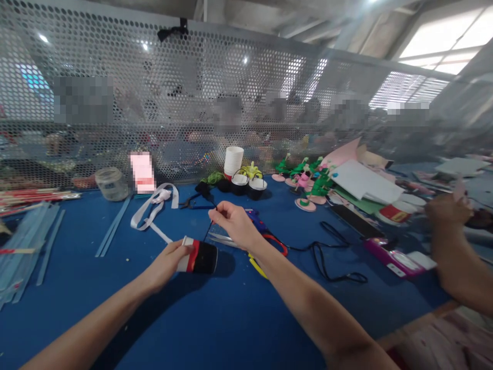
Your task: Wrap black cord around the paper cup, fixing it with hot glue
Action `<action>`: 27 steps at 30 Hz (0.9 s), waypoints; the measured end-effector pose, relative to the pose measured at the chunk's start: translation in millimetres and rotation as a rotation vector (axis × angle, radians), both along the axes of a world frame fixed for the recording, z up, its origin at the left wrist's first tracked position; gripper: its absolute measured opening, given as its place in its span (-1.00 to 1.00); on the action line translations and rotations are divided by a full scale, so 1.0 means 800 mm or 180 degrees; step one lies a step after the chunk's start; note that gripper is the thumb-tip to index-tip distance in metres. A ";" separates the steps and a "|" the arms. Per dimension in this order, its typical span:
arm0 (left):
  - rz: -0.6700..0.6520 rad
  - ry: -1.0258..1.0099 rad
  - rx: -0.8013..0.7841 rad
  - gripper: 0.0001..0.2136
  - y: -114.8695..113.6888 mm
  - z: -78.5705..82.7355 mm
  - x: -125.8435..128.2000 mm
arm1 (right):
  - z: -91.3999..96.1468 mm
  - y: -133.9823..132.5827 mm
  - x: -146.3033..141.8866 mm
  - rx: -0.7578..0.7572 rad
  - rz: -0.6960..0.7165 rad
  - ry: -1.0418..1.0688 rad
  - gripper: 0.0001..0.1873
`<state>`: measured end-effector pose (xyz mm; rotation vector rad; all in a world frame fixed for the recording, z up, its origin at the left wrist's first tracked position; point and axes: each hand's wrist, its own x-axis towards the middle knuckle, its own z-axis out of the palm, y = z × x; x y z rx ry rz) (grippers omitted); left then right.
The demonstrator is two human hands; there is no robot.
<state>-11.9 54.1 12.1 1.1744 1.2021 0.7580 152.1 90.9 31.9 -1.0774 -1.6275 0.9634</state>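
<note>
My left hand grips a paper cup wrapped in black with a red band, lying on its side just above the blue table. My right hand is raised a little above and right of the cup, pinching a thin black wire that runs down to the cup. Under my right hand lie scissors and a blue glue gun with red and yellow handles beside it.
A stack of white cups, finished black cup baskets and green-pink paper flowers stand by the perforated screen. White ribbon, blue strips, a black cord, a jar. Another person's arm at right.
</note>
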 end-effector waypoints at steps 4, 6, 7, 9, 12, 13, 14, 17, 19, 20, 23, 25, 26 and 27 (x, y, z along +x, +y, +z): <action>-0.0365 0.0253 0.0225 -0.83 -0.010 0.010 0.004 | -0.002 0.001 -0.002 0.0126 -0.0057 -0.0218 -0.75; -0.0514 0.0330 0.0388 -0.82 -0.014 0.013 0.004 | -0.002 0.000 -0.003 0.0160 -0.0098 -0.0382 -0.75; -0.0558 0.0369 0.0457 -0.82 -0.016 0.013 0.004 | -0.002 -0.001 -0.003 0.0169 -0.0114 -0.0465 -0.75; -0.0638 0.0453 0.0571 -0.81 -0.020 0.013 0.002 | -0.002 -0.003 -0.005 0.0176 -0.0140 -0.0595 -0.75; -0.0790 0.0467 0.0711 -0.79 -0.022 0.010 0.000 | -0.001 -0.005 -0.006 0.0169 -0.0141 -0.0667 -0.74; -0.0836 0.0435 0.0753 -0.78 -0.023 0.010 -0.001 | -0.002 -0.005 -0.007 0.0159 -0.0137 -0.0678 -0.73; -0.0866 0.0396 0.0798 -0.78 -0.023 0.009 -0.002 | -0.002 -0.005 -0.007 0.0141 -0.0124 -0.0686 -0.73; -0.0912 0.0338 0.0943 -0.77 -0.023 0.008 -0.003 | -0.005 -0.004 -0.008 0.0075 -0.0047 -0.0702 -0.73; -0.0931 0.0342 0.1056 -0.77 -0.022 0.009 -0.003 | -0.006 -0.003 -0.008 0.0041 0.0030 -0.0707 -0.73; -0.0941 0.0349 0.1108 -0.77 -0.022 0.009 -0.003 | -0.007 -0.003 -0.008 0.0028 0.0064 -0.0710 -0.73; -0.0957 0.0388 0.1262 -0.77 -0.023 0.012 -0.005 | -0.010 -0.003 -0.010 -0.0049 0.0172 -0.0700 -0.73; -0.0954 0.0427 0.1352 -0.76 -0.024 0.013 -0.006 | -0.012 -0.004 -0.011 -0.0127 0.0257 -0.0680 -0.73; -0.0945 0.0442 0.1392 -0.76 -0.024 0.013 -0.007 | -0.013 -0.005 -0.012 -0.0169 0.0304 -0.0673 -0.73; -0.0939 0.0454 0.1423 -0.76 -0.024 0.013 -0.007 | -0.014 -0.005 -0.013 -0.0210 0.0345 -0.0669 -0.73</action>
